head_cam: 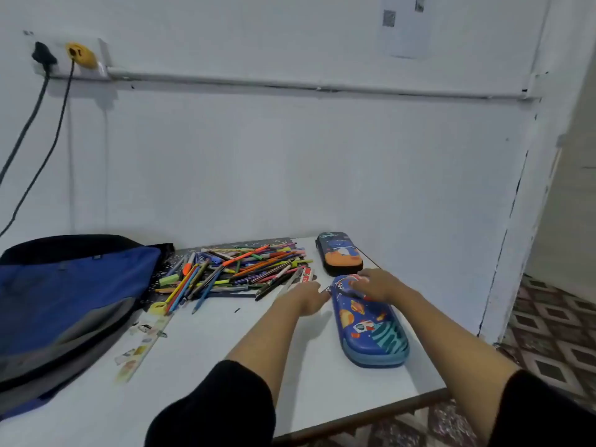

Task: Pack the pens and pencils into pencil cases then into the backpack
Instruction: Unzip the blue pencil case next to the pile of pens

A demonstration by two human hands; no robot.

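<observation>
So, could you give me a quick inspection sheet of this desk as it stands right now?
Surface: white table.
Job's things: loose heap of pens and pencils; two zipped pencil cases, near case and far case; blue backpack lying at the left.
Clutter: ruler and yellow sharpener beside the heap.
Grippers: right hand rests flat on the near case; left hand at that case's far end, grip unclear.
Cables: two black cables hang at upper left.
Surroundings: white wall; patterned floor at right.
</observation>
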